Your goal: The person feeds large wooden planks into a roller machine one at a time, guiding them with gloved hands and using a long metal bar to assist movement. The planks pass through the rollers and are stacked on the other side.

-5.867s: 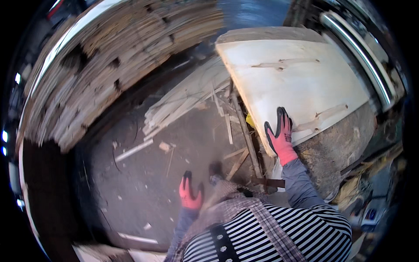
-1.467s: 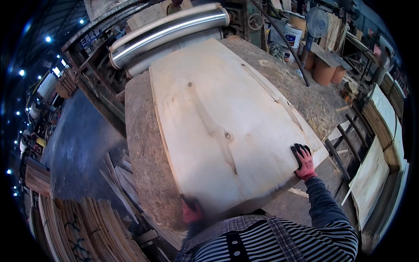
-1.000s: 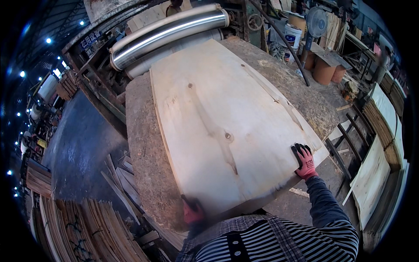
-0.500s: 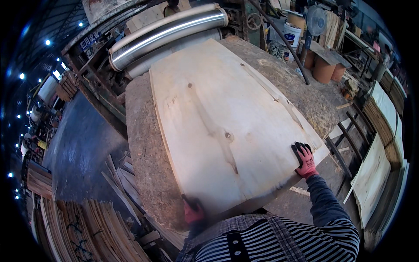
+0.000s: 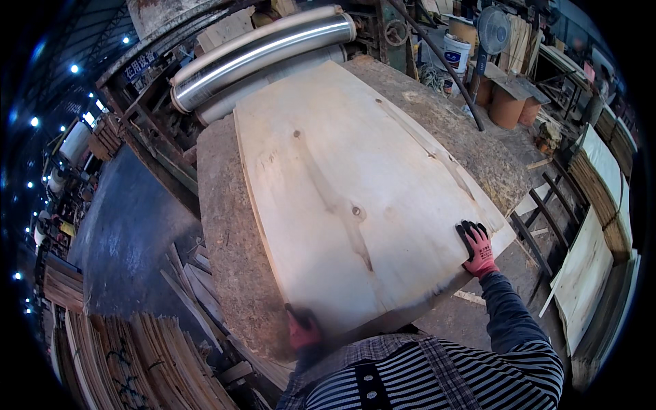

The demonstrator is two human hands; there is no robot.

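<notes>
A large pale wood veneer sheet (image 5: 328,178), with knots and brown streaks, lies on a stack of sheets on a rough brown worktable (image 5: 229,225). Its far end reaches the rollers. My right hand (image 5: 480,250), in a pink and black glove, rests on the near right part of the sheet with the fingers laid out over the surface. At the near left corner, my left hand (image 5: 303,331), gloved the same way, is closed around the edge of the sheet. Haze blurs that corner, and some of its fingers are hidden.
A shiny metal roller (image 5: 263,60) spans the far end of the table. Bundled veneer stacks stand at the lower left (image 5: 137,362) and right (image 5: 601,198). Loose wood strips (image 5: 191,294) lie left of the table. A fan (image 5: 493,31) and a white bucket (image 5: 456,53) stand far right.
</notes>
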